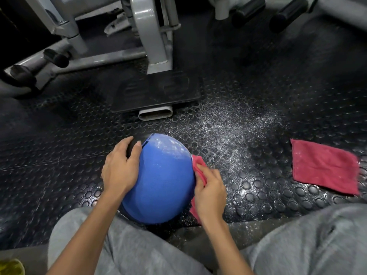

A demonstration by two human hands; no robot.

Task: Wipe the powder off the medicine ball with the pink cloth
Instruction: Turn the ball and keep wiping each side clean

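My flat left hand (119, 165) steadies the round blue medicine ball (158, 181); right hand (210, 187) clutches the pink cloth (198, 165). Only its far top looks powdery.

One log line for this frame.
left hand rests on ball | right hand grips cloth against ball's right side | powder on top | spare cloth on floor

No text, label, brand, number or sign can be read anywhere in this view. The round blue rubber medicine ball (158, 179) shows only a plain surface with white powder (170, 145) on its far part. The crumpled pink cloth (198, 167) touching the ball's right side is unmarked, and the grey painted steel machine frame (153, 36) beyond the ball bears no legible plate.
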